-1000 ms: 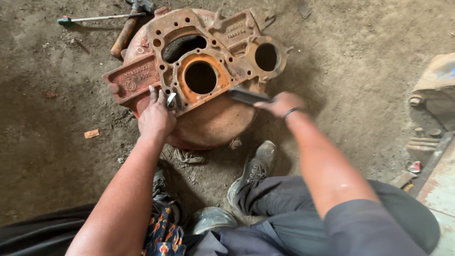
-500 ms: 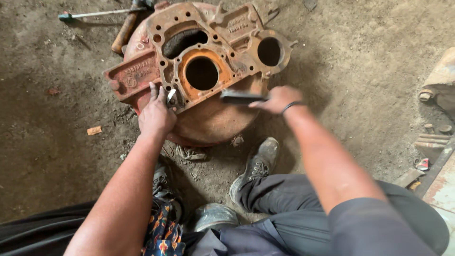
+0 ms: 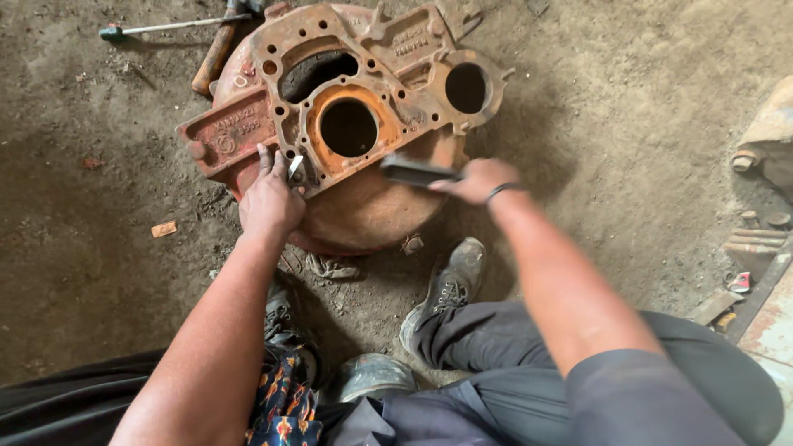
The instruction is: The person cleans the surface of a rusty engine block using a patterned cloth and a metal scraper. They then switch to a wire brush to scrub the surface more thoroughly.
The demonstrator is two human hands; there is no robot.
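Note:
A large rusty orange cast metal housing (image 3: pixel 363 206) with several round openings lies on the dirt floor in front of me. My left hand (image 3: pixel 270 198) rests on its near left edge and pinches a small shiny metal piece (image 3: pixel 295 167) against the casting. My right hand (image 3: pixel 479 180) hovers over the housing's near right side and grips a dark flat metal bar (image 3: pixel 413 172) that points left toward the central round hole (image 3: pixel 348 127). A dark band sits on my right wrist.
A wooden-handled hammer (image 3: pixel 216 51) and a thin green-handled tool (image 3: pixel 157 28) lie beyond the housing at the upper left. My shoes (image 3: pixel 446 289) stand just below the casting. Rusty metal parts (image 3: pixel 764 149) sit at the right edge. A small wood scrap (image 3: pixel 163 229) lies left.
My right hand with the dark bar has shifted slightly right and lower beside the central hole. The left hand stays on the same edge.

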